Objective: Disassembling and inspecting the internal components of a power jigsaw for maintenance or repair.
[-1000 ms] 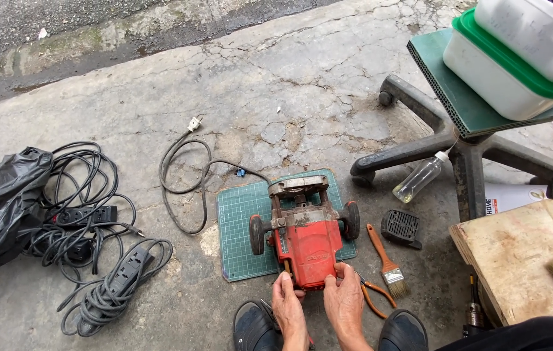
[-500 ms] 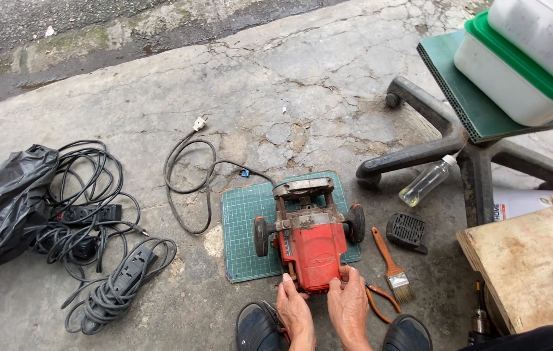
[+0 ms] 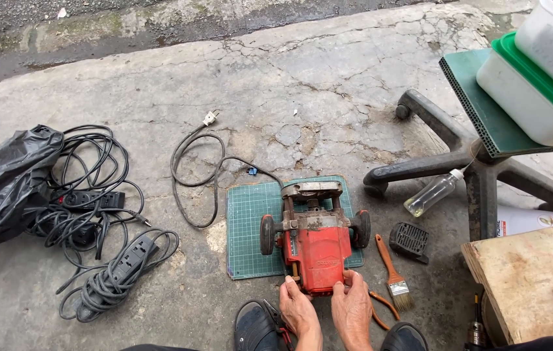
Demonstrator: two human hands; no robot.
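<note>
A red plunge router (image 3: 314, 239) with black side handles lies on a green cutting mat (image 3: 248, 221) on the concrete. Its black power cord (image 3: 197, 170) loops off to the left and ends in a pale plug. My left hand (image 3: 298, 310) holds the near left corner of the router's red housing. My right hand (image 3: 350, 307) grips the near right corner. Both hands sit between my two dark sandals (image 3: 258, 326).
A paintbrush (image 3: 393, 273) and orange-handled pliers (image 3: 378, 308) lie right of the router, with a black vent cover (image 3: 409, 241) and a clear bottle (image 3: 434, 192). Tangled extension cords (image 3: 104, 250) and a black bag (image 3: 4, 182) sit left. A chair base (image 3: 445, 159) carries stacked tubs (image 3: 536, 84); a plywood board (image 3: 530, 279) holds another brush.
The view has shifted slightly. My hands stay at the router's near end, and the router has not visibly moved on the mat.
</note>
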